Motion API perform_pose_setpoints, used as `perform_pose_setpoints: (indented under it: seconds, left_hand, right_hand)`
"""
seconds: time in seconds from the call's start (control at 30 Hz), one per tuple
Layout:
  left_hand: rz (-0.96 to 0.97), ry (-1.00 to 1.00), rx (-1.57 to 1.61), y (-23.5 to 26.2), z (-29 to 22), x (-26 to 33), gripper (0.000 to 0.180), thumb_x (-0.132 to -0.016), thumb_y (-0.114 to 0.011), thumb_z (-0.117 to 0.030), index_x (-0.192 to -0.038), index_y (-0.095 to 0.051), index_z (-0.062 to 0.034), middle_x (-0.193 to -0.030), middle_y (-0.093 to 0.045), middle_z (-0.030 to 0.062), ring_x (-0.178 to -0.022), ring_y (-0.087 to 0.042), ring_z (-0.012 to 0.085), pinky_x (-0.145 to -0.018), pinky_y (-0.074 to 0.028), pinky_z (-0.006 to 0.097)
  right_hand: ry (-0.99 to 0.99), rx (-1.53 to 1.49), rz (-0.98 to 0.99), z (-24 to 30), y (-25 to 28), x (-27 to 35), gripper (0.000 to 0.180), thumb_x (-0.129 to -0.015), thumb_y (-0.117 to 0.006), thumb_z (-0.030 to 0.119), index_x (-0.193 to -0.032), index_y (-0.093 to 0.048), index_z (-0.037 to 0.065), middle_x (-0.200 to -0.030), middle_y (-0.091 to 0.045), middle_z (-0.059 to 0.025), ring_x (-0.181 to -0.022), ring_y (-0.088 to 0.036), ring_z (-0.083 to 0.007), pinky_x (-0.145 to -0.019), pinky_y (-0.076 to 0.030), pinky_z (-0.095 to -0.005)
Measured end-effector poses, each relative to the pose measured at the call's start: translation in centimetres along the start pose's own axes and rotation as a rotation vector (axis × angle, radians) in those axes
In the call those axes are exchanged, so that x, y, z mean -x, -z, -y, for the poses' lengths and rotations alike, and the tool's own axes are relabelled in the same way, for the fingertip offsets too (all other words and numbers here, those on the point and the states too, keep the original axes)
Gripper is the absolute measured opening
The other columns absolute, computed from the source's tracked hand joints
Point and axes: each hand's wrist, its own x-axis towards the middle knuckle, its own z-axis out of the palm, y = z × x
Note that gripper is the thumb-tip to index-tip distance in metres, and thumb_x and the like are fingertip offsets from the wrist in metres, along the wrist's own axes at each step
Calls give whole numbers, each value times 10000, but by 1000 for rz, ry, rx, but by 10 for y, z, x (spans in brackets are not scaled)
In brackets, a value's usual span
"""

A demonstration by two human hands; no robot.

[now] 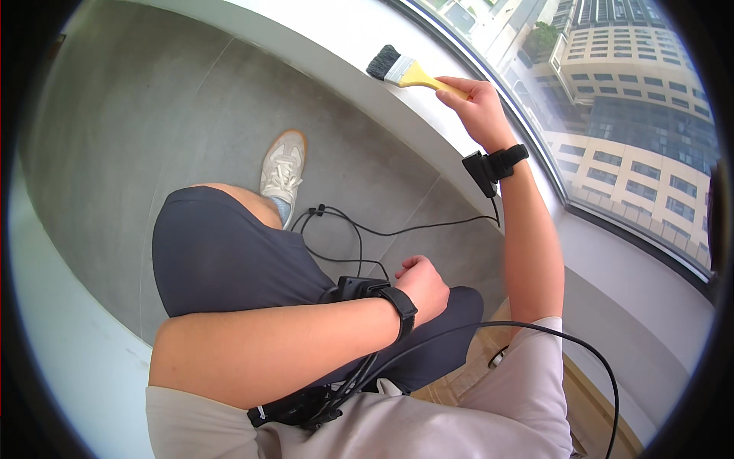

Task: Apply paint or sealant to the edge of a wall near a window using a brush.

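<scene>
My right hand (478, 103) grips the yellow handle of a paintbrush (404, 70) with a silver ferrule and dark bristles. The bristles rest on the white window sill (359, 38), pointing left. My left hand (424, 287) is closed into a loose fist with nothing in it, resting on my right thigh over the dark shorts (229, 260). Both wrists carry black strapped devices with cables.
A large window (627, 115) runs along the sill on the right, with tall buildings outside. Grey tiled floor (138, 130) lies below, with my white sneaker (283, 172) on it. Black cables (359, 229) trail across the floor and my lap. A wooden surface (589, 398) sits beneath me.
</scene>
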Motion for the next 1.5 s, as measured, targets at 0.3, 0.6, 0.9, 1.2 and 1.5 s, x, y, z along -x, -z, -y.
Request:
perform_pose_setpoints:
  seconds: [0.3, 0.6, 0.9, 1.2, 1.5]
  left_hand:
    - [-63, -1, 12, 15, 5, 4, 80, -892, -658, -167, -944, -658, -106, -787, -696, 11, -766, -690, 192, -671, -482, 352]
    - [-115, -85, 5, 10, 16, -3, 133, -845, -694, -165, -927, -620, -92, -755, -686, 33, -755, -701, 211, -675, -493, 340]
    - [-114, -124, 9, -6, 8, -8, 129, -845, -681, -167, -913, -607, -85, -746, -689, 50, -742, -706, 236, -675, -501, 359]
    - [-187, -153, 122, -50, 10, -15, 170, -857, -617, -131, -983, -678, -34, -878, -721, 125, -844, -714, 302, -740, -548, 423]
    - [-51, -124, 1, -31, 7, -12, 165, -850, -674, -233, -879, -620, -81, -686, -677, 72, -710, -710, 259, -631, -498, 386]
  right_hand:
    - [-191, 95, -186, -35, 47, 101, 344, -901, -698, 153, -1180, -727, -46, -742, -641, -22, -668, -533, -88, -624, -443, -278]
    - [-614, 201, -520, -146, 131, 289, 367, -895, -696, 186, -1181, -727, -41, -884, -743, -110, -786, -650, -157, -740, -504, -304]
    - [-393, 108, -719, -107, 86, 274, 329, -915, -682, 170, -1147, -721, -61, -872, -755, -172, -768, -680, -173, -722, -526, -309]
    - [-98, -294, -657, 23, -88, 101, 271, -900, -667, 146, -1093, -724, -37, -921, -711, -275, -852, -706, -423, -810, -563, -432]
    - [-347, -261, -883, -83, -44, 217, 295, -912, -716, 150, -1146, -735, -29, -772, -710, -61, -680, -605, -84, -628, -485, -276]
